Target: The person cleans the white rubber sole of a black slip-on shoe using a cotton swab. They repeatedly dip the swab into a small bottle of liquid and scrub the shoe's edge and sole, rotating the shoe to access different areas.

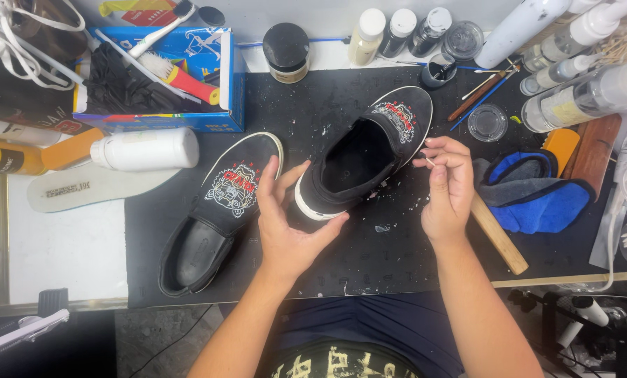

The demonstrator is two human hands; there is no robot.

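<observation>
Two hands at black shoe (369, 157), blue box (222, 77) holding brushes (177, 73)

Shoe-care workshop — brushes (177, 73), bottles (145, 148), stained mat (369, 252).

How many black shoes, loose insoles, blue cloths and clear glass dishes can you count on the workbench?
Black shoes: 2, one held by the left hand, one lying flat
Loose insoles: 1
Blue cloths: 1
Clear glass dishes: 1
Total: 5
</observation>
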